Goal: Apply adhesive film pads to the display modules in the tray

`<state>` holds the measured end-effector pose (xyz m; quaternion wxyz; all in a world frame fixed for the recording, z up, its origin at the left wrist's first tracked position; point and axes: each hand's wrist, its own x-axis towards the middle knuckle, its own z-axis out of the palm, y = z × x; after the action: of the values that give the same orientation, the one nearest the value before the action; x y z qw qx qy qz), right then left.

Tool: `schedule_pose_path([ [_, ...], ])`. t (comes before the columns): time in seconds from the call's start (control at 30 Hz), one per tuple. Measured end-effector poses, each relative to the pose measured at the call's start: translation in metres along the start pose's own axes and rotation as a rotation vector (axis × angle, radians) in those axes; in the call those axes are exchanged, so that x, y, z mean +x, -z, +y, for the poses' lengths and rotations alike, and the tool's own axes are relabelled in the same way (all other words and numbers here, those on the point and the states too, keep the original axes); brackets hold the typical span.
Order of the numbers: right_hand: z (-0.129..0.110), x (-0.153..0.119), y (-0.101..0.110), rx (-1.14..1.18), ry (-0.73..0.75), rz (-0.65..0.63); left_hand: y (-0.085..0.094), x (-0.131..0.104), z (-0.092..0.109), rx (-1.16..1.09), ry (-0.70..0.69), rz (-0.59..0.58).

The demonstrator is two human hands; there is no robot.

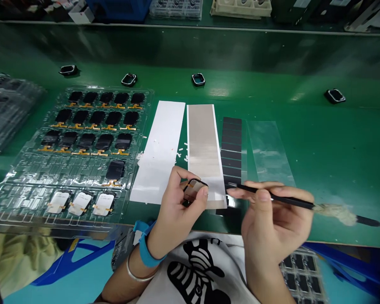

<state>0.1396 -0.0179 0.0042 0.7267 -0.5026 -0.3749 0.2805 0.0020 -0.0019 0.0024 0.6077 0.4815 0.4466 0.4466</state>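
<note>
My left hand (179,207) is closed around the edges of a small watch screen (194,190), its grey back tilted up towards me. My right hand (269,219) grips black tweezers (285,200) like a pen, their tips pointing left towards the screen but apart from it. A pale wrapping covers part of the tweezers' rear end. Under the left hand lies a white-edged strip with a grey-beige face (204,135). Beside the tweezer tips is a sheet of black adhesive-like rectangles (232,139).
A clear plastic tray (66,162) on the left holds rows of watch screens. Next to it lie a white paper strip (164,139) and small white scraps. A clear film (270,147) lies to the right. Several watch frames (198,79) sit further back, below a shelf (190,26).
</note>
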Motion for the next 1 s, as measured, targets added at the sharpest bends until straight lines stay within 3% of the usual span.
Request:
schedule_pose_path([
  [0.23,-0.006,0.005,0.049,-0.331,-0.107,-0.201,-0.002,-0.004,0.008,0.310,-0.047,-0.289],
  [0.37,0.000,-0.002,0.058,-0.374,-0.135,-0.282,-0.004,-0.006,0.014,0.620,-0.085,-0.432],
  [0.57,0.010,-0.008,0.055,-0.393,-0.110,-0.275,-0.003,-0.004,0.013,0.790,-0.131,-0.434],
  [1.0,0.011,-0.009,0.052,-0.348,-0.159,-0.225,-0.002,-0.002,0.011,0.804,-0.128,-0.378],
])
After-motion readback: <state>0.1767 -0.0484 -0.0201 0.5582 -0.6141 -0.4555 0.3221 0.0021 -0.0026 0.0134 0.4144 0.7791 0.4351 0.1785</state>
